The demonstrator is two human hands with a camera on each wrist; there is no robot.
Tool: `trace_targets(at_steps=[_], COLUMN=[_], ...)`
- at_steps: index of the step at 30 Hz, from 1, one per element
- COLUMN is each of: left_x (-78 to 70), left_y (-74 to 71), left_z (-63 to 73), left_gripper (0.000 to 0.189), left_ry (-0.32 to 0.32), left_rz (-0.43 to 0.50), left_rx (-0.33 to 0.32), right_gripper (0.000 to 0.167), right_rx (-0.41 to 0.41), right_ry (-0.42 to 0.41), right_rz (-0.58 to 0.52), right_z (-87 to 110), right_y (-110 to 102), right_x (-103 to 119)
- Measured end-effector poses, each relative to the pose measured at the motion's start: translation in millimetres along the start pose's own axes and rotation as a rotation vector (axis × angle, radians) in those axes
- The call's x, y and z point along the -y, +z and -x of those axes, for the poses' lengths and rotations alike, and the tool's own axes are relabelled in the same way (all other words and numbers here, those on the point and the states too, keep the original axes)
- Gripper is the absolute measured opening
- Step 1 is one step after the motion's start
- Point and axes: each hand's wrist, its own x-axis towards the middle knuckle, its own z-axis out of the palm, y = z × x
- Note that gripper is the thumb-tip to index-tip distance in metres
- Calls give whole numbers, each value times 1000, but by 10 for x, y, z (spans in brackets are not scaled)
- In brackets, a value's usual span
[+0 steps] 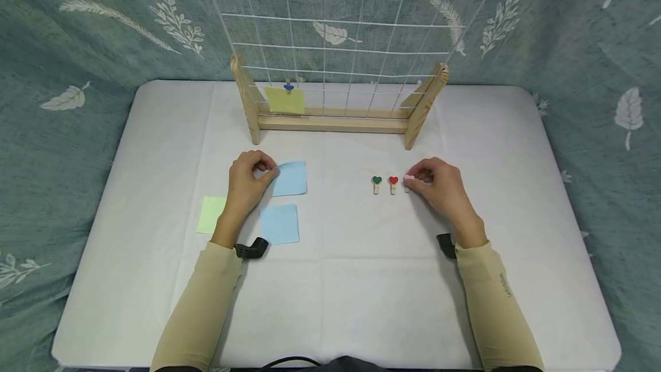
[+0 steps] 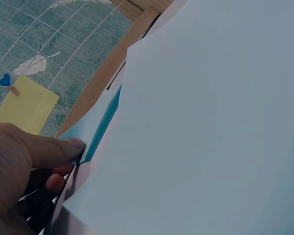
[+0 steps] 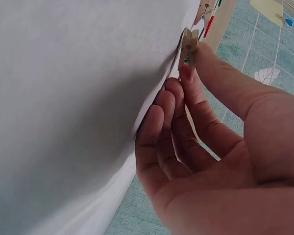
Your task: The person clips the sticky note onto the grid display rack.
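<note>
Before the wire grid rack's [image 1: 333, 124] left half, a blue sticky note [image 1: 291, 179] is pinched at its edge by the left hand [image 1: 247, 181], keeping its face mostly uncovered, while before the rack's right end a pink-topped clothespin [image 3: 186, 44] is pinched by the right hand [image 1: 440, 184], presumably for fine control.

a wire rack [image 1: 333, 124] stands at the back of the table [image 1: 361, 303], one note [image 1: 283, 102] clipped on its left part. before it, three paper squares [image 1: 280, 225] are to the left and a row of three clothespins [image 1: 393, 182] to the right.
</note>
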Motion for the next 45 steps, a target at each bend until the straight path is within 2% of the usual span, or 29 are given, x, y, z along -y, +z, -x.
trace_targets(at_steps=[8, 12, 16, 27, 35, 45], left_x=[31, 47, 24, -12, -68, -158], left_y=[-32, -41, -43, -33, 40, 111], left_z=[89, 100, 84, 71, 54, 17], left_gripper=[11, 12, 12, 11, 10, 8], left_ry=[-22, -18, -6, -14, -24, -2], left_rz=[20, 23, 29, 88, 171, 189], left_rx=[-6, -13, -16, -48, -64, -71], right_gripper=[22, 26, 22, 18, 16, 14], right_rx=[63, 37, -4, -10, -100, -211], right_ry=[31, 35, 26, 31, 18, -54], right_rz=[-70, -112, -119, -192, -130, -154], right_z=[5, 10, 25, 22, 21, -25], right_y=[-9, -8, -33, -96, -151, -167], right_x=[1, 4, 15, 35, 74, 116])
